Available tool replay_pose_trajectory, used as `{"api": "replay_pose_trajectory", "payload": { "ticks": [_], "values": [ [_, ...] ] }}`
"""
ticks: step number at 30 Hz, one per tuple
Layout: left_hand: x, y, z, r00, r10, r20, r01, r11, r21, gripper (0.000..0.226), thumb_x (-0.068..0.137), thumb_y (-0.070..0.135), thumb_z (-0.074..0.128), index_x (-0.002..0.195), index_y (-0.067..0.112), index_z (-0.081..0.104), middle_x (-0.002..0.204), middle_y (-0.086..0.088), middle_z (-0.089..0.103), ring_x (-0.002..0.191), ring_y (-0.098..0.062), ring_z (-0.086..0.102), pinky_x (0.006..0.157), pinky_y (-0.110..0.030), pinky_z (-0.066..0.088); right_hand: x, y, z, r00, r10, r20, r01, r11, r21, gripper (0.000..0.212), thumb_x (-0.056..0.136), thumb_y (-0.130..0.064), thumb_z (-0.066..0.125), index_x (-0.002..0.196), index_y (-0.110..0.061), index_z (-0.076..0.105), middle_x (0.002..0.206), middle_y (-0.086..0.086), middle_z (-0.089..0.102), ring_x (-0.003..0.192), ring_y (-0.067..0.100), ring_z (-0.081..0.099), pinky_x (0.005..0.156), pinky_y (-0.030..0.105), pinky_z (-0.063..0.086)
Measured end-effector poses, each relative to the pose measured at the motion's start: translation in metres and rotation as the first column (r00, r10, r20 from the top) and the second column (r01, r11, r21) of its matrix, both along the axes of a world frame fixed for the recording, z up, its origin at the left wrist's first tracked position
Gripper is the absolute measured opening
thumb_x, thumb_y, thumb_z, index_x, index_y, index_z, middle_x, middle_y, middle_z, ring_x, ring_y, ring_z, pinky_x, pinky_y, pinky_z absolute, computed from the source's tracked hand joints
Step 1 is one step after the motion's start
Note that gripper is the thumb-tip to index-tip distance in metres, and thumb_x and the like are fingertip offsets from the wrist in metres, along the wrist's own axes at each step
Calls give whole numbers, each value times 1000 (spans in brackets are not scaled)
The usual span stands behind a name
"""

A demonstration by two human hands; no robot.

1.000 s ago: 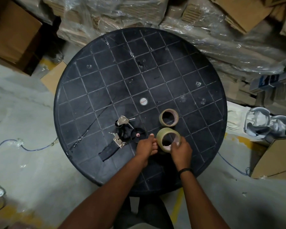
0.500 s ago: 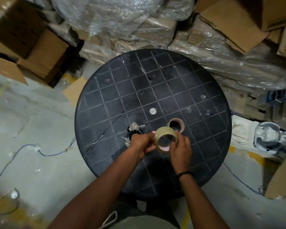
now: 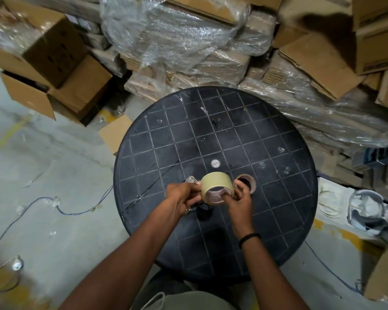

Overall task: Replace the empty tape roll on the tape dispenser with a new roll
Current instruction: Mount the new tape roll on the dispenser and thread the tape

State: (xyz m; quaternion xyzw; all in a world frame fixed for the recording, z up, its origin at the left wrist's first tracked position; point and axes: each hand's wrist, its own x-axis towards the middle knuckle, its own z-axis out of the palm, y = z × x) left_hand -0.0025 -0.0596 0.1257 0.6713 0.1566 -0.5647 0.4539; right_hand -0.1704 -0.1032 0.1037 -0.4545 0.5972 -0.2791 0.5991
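Head view: a person stands at the near edge of a round black table [image 3: 267, 130], both hands raised over it with a roll of tape between them.
New roll: the full tan tape roll [image 3: 216, 186] is held off the table, near the middle and a little toward the near side; its open core faces the person, tilted down.
Left hand: the left hand [image 3: 182, 198] grips the roll's left side, fingers curled against the outer wrap; whether it is picking at the tape's end I cannot tell.
Right hand: the right hand [image 3: 239, 199] grasps the roll from the right, one fingertip tucked into the core and the thumb on the outside.
Empty roll: the bare cardboard core [image 3: 245, 182] lies flat on the table just beyond the right hand, apart from the new roll.
Dispenser: the tape dispenser [image 3: 192, 181] lies on the table directly beneath and a little left of the hands; only a metal piece shows past the left fingers, with some dark parts under the roll.
Key relation: the dispenser is below and to the left of the held roll, so the left hand is nearer to it; the roll's axis points toward the person and would likely need turning to meet the dispenser's hub.
Stage: by my reading, old core off, new roll in hand, not yet mounted.
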Motion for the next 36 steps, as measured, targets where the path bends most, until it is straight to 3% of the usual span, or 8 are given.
{"api": "replay_pose_trajectory", "payload": {
  "ticks": [4, 10, 15, 19, 22, 25, 33, 36],
  "values": [
    [0, 9, -5, 1000, -1, -21, 1, 1000, -2, 26, 84, -8, 74, 110, -10, 72, 91, -20, 75, 65, -24, 70, 44, -27, 59, 10, 8, -14, 1000, 26, 0, -26, 999, 31, 54, 86, -1, 69, 127, -32, 54, 128, 11, 63, 113, 27, 65, 98, 55, 54],
    [13, 22, -20, 999, -48, 18, 46, 995, 84, 21, 80, -17, 70, 101, -13, 70, 81, -22, 73, 46, -22, 69, 45, -29, 61, 20, 6, -13, 885, 221, -409, -302, 942, -146, 48, 96, -9, 57, 141, -25, 57, 133, 2, 47, 110, 15, 54, 102, 26, 42],
    [25, 20, -24, 983, -105, 151, 84, 987, 140, 17, 76, -20, 71, 89, -10, 66, 82, -26, 71, 45, -26, 67, 45, -34, 59, 35, 0, -11, 744, 314, -589, -483, 863, -149, 53, 93, -2, 52, 142, -23, 52, 137, 7, 51, 115, 29, 59, 97, 37, 48],
    [46, 16, -31, 901, -260, 347, 155, 941, 302, 16, 64, -5, 76, 58, 1, 63, 68, -23, 74, 63, -35, 76, 60, -42, 64, 35, -3, -17, 645, 272, -714, -567, 797, -209, 48, 86, 6, 53, 126, -22, 53, 113, 10, 64, 98, 33, 65, 78, 42, 54],
    [63, 17, -37, 794, -413, 446, 213, 877, 431, 18, 75, 13, 77, 63, 7, 64, 71, -13, 75, 69, -24, 76, 62, -35, 61, 29, -8, -25, 502, 309, -808, -681, 717, -148, 40, 83, 6, 52, 110, -23, 51, 98, 8, 64, 87, 33, 65, 65, 45, 56],
    [69, 15, -45, 752, -478, 453, 261, 848, 461, 19, 79, 22, 77, 75, 4, 73, 78, -12, 78, 76, -23, 77, 74, -38, 65, 22, -12, -35, 419, 304, -856, -735, 666, -124, 38, 84, 4, 60, 107, -26, 52, 97, 3, 66, 86, 29, 67, 60, 45, 59],
    [71, 17, -62, 782, -462, 418, 232, 838, 493, 28, 86, 17, 73, 65, 7, 58, 70, -8, 67, 65, -21, 66, 71, -37, 63, 25, -23, -52, 346, 395, -851, -820, 568, -70, 48, 80, 7, 59, 116, -25, 61, 113, 0, 68, 100, 29, 61, 68, 46, 58],
    [85, 21, -64, 828, -402, 390, 197, 861, 470, 21, 83, 11, 74, 66, 5, 62, 66, -10, 67, 53, -20, 64, 51, -32, 59, 26, -24, -60, 339, 428, -838, -854, 513, -84, 45, 83, 1, 58, 118, -26, 68, 123, -1, 67, 110, 29, 58, 77, 45, 57]
  ]
}}
